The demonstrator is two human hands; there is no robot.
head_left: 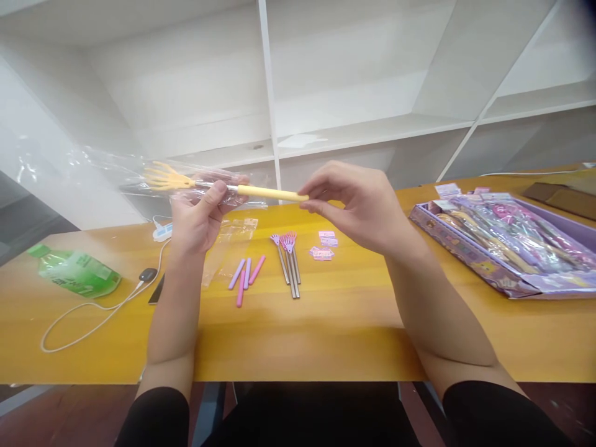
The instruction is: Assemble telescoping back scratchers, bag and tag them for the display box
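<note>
A yellow hand-shaped back scratcher [270, 193] is held level above the table. Its claw end and metal rod lie inside a clear plastic bag [135, 180], while the yellow handle sticks out to the right. My left hand [200, 214] is closed round the bag and the rod. With thumb and fingers, my right hand [354, 202] pinches the tip of the yellow handle. Below on the table are purple and pink handle tubes [246, 274], several metal rods with small claws [289, 264], small printed cards [325, 244] and flat clear bags [226, 242].
On the right stands a purple box [505, 279] filled with bagged scratchers. A green bottle [77, 270], a white cable [100, 308], a black plug and a power strip [162, 232] are on the left. White shelving [344, 143] rises behind the wooden table [326, 347].
</note>
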